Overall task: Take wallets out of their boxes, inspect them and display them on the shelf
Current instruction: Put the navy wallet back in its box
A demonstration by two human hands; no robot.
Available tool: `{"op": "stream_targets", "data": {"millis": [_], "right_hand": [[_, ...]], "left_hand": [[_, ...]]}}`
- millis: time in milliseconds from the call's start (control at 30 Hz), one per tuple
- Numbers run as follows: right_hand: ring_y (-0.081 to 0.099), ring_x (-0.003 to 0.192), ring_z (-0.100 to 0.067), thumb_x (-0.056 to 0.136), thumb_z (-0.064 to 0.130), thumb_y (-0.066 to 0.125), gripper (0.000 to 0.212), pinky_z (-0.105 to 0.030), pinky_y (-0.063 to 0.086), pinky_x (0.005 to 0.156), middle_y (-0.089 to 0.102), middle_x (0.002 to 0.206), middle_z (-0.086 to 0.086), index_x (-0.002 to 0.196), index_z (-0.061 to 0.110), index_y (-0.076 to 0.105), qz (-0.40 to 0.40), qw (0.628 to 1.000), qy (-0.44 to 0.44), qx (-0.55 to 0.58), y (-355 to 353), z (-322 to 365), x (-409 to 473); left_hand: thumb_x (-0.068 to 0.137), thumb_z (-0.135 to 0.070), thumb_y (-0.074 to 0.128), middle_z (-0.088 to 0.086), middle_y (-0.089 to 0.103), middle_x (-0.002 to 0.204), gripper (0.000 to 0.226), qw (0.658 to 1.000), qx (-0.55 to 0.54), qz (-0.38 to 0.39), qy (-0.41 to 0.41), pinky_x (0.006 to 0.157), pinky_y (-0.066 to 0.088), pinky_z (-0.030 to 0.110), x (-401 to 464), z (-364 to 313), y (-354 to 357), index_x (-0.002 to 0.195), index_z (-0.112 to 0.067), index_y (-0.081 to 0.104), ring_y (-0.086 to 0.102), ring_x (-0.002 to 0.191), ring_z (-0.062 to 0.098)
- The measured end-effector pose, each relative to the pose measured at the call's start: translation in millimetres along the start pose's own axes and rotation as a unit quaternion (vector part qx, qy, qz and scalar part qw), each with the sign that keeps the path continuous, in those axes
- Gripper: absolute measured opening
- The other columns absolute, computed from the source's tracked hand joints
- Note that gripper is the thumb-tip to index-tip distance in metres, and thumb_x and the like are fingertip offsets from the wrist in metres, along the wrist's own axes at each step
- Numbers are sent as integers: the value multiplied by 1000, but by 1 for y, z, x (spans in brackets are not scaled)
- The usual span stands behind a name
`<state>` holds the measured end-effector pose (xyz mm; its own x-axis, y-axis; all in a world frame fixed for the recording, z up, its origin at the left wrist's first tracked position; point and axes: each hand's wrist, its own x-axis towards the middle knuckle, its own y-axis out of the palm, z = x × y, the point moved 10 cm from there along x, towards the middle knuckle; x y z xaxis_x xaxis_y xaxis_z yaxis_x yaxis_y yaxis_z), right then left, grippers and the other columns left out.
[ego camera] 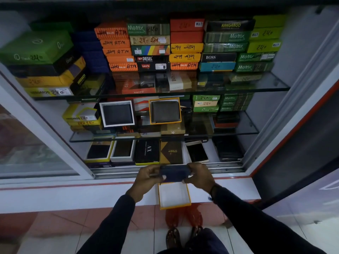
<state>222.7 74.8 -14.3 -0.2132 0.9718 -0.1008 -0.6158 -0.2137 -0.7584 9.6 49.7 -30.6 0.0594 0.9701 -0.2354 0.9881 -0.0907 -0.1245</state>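
A dark blue wallet (pixel 175 173) is held level between my left hand (pixel 147 177) and my right hand (pixel 199 176), just in front of the cabinet's bottom shelf. Directly below it, an open yellow-rimmed box (pixel 174 196) with a white lining lies on the white ledge, with nothing inside. On the middle glass shelf, two dark wallets stand displayed in open boxes: one in a white box (pixel 117 114), one in a yellow-edged box (pixel 165 110). More open boxes with dark wallets (pixel 100 151) sit on the bottom shelf.
Stacks of closed coloured wallet boxes (pixel 183 46) fill the top glass shelf (pixel 256 88). A sliding glass door (pixel 36 140) stands at the left, its track (pixel 165 168) along the cabinet front. The white ledge (pixel 73 197) runs below; my feet (pixel 183 237) rest on the tiled floor.
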Motion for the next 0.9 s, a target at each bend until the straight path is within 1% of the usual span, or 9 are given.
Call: {"op": "stream_targets", "data": {"millis": [100, 167, 267, 433, 533, 600, 700, 833, 900], "right_hand": [[65, 61, -6, 61, 3, 91, 42, -18, 46, 55, 69, 75, -3, 97, 7, 71, 111, 958, 147, 219, 24, -23, -9], [69, 67, -17, 66, 22, 90, 34, -23, 52, 54, 72, 79, -7, 93, 14, 70, 155, 938, 218, 219, 39, -34, -22], [72, 67, -25, 70, 30, 87, 32, -33, 62, 61, 74, 81, -12, 91, 12, 69, 119, 934, 274, 196, 50, -54, -31], [74, 93, -30, 74, 43, 78, 34, -44, 62, 83, 77, 100, -13, 86, 12, 73, 121, 966, 227, 2, 58, -53, -27], [71, 99, -28, 76, 33, 80, 41, -40, 61, 86, 73, 109, -11, 105, 5, 72, 96, 968, 232, -18, 58, -47, -28], [71, 100, -27, 74, 29, 82, 43, -40, 62, 84, 72, 111, -9, 108, 7, 71, 90, 964, 249, -1, 63, -52, -29], [68, 99, -24, 72, 30, 83, 44, -34, 60, 83, 70, 109, -7, 107, 8, 68, 83, 951, 294, 41, 70, -64, -32], [67, 92, -19, 71, 36, 83, 45, -20, 45, 61, 75, 107, -9, 103, 5, 76, 109, 941, 311, 74, 77, -69, -34], [67, 97, -21, 65, 36, 87, 46, -23, 51, 70, 74, 109, -8, 100, 7, 77, 111, 937, 319, 88, 80, -74, -36]], "left_hand": [[87, -4, 76, 7, 76, 91, 23, 997, -5, -35, -65, 57, 56, 17, -2, 23, -1, 109, -5, 72, 70, 80, 18], [88, -7, 75, 11, 75, 93, 17, 993, 5, -23, -116, 56, 58, 22, -7, 40, 4, 105, -6, 73, 71, 75, 17], [87, -8, 76, 13, 74, 93, 14, 986, 61, -8, -152, 62, 64, 30, -15, 62, 11, 101, -6, 73, 73, 75, 20], [81, -13, 81, 12, 76, 98, 16, 969, 177, -64, -159, 76, 66, 42, -15, 80, 13, 85, -16, 66, 75, 87, 27], [86, -23, 78, 1, 66, 100, 33, 946, 264, -104, -159, 75, 60, 30, -17, 79, 10, 110, -11, 58, 70, 99, 25], [89, -25, 74, 2, 60, 105, 40, 947, 240, -103, -188, 76, 61, 32, -19, 89, 11, 119, -10, 52, 68, 104, 27], [93, -24, 68, 10, 70, 109, 24, 948, 220, -81, -216, 81, 65, 42, -18, 101, 15, 111, -9, 63, 71, 96, 26], [86, -17, 76, 10, 72, 104, 23, 958, 170, -62, -222, 78, 66, 40, -18, 106, 18, 106, -10, 65, 72, 92, 24], [81, -13, 80, 11, 72, 107, 31, 965, 153, -34, -212, 79, 66, 39, -18, 106, 22, 108, -11, 64, 72, 95, 24]]}}
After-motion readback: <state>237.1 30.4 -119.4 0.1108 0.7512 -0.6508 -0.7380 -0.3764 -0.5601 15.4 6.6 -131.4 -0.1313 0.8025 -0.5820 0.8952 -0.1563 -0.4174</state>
